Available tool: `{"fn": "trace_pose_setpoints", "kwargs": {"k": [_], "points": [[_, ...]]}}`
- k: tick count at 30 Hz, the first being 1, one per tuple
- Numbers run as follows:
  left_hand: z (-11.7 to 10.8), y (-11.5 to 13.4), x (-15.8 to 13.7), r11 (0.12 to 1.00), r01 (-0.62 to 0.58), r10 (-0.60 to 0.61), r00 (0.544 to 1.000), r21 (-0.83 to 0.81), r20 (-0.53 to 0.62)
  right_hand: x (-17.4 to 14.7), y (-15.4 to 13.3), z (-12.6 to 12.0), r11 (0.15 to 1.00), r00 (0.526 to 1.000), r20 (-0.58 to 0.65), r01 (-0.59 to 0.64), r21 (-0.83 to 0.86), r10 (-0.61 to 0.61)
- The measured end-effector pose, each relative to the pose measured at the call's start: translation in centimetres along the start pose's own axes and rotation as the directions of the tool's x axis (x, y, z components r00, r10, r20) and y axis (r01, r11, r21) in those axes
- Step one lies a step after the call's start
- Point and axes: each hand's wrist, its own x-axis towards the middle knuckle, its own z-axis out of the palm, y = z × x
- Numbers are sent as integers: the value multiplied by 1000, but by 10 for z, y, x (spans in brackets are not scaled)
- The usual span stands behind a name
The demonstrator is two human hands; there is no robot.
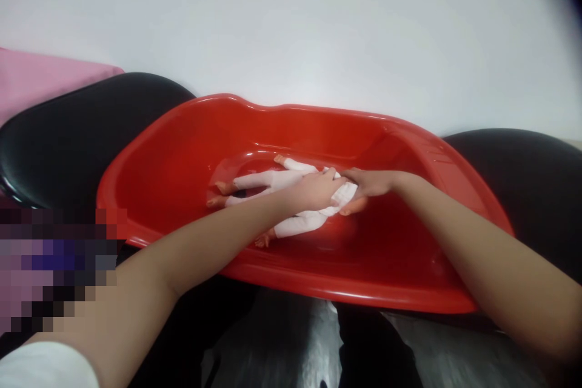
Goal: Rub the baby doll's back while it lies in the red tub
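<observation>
The left hand lay clenched over the chest of a doll in white clothes, and the right hand cupped its head end from the far side, both grasping it. The doll lay on its back on the floor of a red plastic tub, towards the middle. Done well, the right hand would prop the head while the left steadied the trunk. The doll's head was hidden under the hands; whether the tub held water was hard to tell. Black seats flanked the tub.
</observation>
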Motion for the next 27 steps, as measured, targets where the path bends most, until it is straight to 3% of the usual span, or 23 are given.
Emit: {"fn": "trace_pose_setpoints", "kwargs": {"k": [12,22,27], "points": [[-12,8,-6,1000,2,-3,1000,27,29,2,3,1,1000,1000,3,3,-11,-3],[-4,2,4,997,59,-56,996,-41,70,0,1,0,1000,1000,2,-13,-4,13],[-2,0,1,998,23,-22,999,-55,27,2,2,1,1000,1000,-10,11,-20,-11]]}}
